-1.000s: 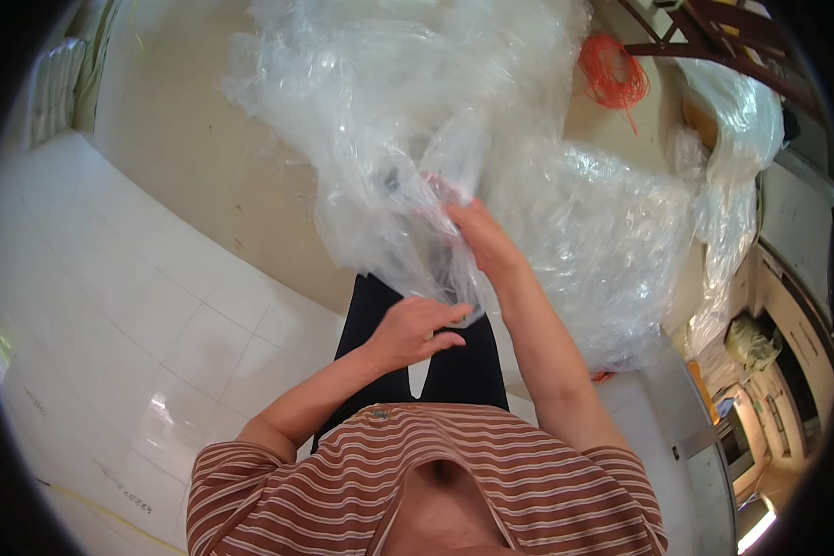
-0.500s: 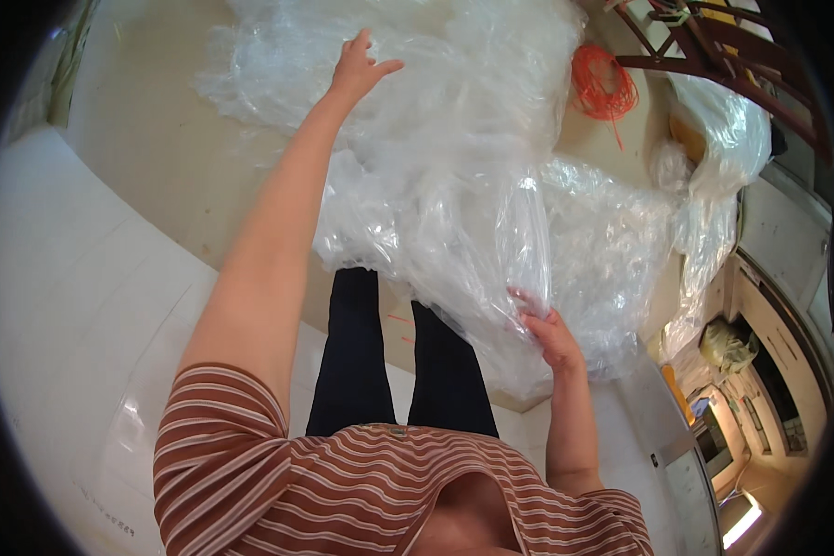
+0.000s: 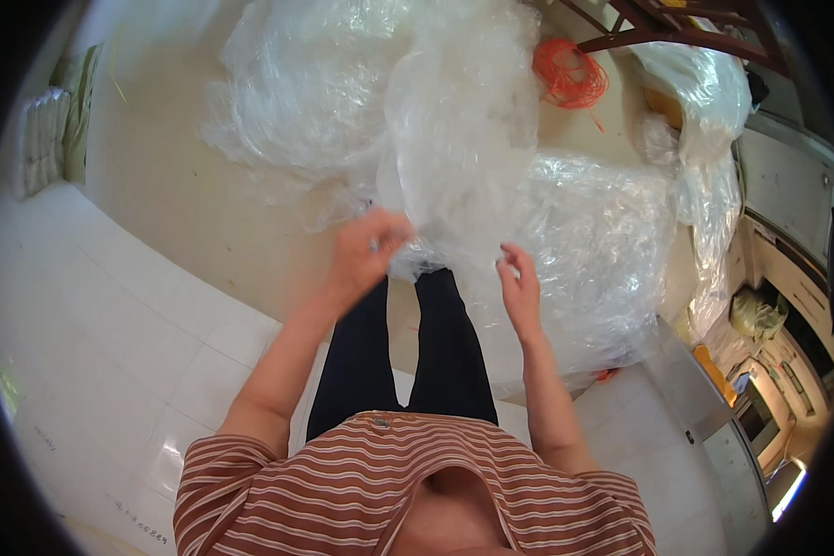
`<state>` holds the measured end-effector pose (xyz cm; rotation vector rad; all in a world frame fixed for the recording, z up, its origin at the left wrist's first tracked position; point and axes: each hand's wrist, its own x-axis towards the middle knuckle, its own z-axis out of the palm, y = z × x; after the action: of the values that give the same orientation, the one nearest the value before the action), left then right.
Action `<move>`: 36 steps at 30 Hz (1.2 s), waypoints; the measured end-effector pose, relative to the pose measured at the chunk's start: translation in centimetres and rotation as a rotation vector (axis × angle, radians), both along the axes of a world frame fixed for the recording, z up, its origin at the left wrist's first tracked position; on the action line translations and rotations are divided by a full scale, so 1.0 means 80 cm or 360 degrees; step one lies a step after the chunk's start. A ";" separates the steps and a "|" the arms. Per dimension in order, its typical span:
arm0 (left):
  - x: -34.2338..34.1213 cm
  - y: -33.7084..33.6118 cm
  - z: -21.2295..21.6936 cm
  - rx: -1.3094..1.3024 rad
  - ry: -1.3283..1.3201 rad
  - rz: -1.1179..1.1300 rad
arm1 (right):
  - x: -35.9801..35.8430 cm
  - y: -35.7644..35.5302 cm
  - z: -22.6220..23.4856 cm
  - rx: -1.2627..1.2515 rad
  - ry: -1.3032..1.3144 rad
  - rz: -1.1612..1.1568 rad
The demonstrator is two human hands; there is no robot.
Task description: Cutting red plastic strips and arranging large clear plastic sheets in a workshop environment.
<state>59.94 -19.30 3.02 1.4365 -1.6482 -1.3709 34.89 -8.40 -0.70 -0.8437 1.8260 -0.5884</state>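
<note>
A heap of clear plastic film (image 3: 473, 111) spreads over the floor in front of my legs, with a second crinkled sheet to the right. My left hand (image 3: 366, 248) is over the film's near edge, in front of my left leg. Its fingers look curled, but motion smears them, so whether they grip film cannot be made out. My right hand (image 3: 520, 287) hovers above the film at the right, its fingers partly stretched and apart, with nothing seen in them.
A coil of orange-red cord (image 3: 570, 74) lies beyond the film, near a dark brown wooden frame (image 3: 686, 35). More film (image 3: 709, 167) trails along the right. Whitish bundles (image 3: 42, 139) stand at far left. Metal cabinets (image 3: 713, 417) line the right side.
My left hand has drawn back toward me from the far film. My right hand has let go of the gathered film and moved slightly left and up. The film has shifted and flattened.
</note>
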 end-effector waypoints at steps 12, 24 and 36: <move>-0.017 0.081 0.237 0.0583 0.1719 -0.1122 | 0.096 -0.144 -0.053 -0.0768 0.1999 0.1665; 0.090 0.161 0.310 0.0363 0.2383 -0.1312 | -0.182 -0.137 0.170 -0.0223 -0.1018 0.0239; -0.032 0.123 0.338 0.0387 0.0832 -0.0864 | -0.316 0.195 0.343 -0.0729 -0.0179 -0.1180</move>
<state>57.39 -9.44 30.05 0.6495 -1.6009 -2.0898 9.58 7.18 26.72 -0.3720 1.9036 -1.5330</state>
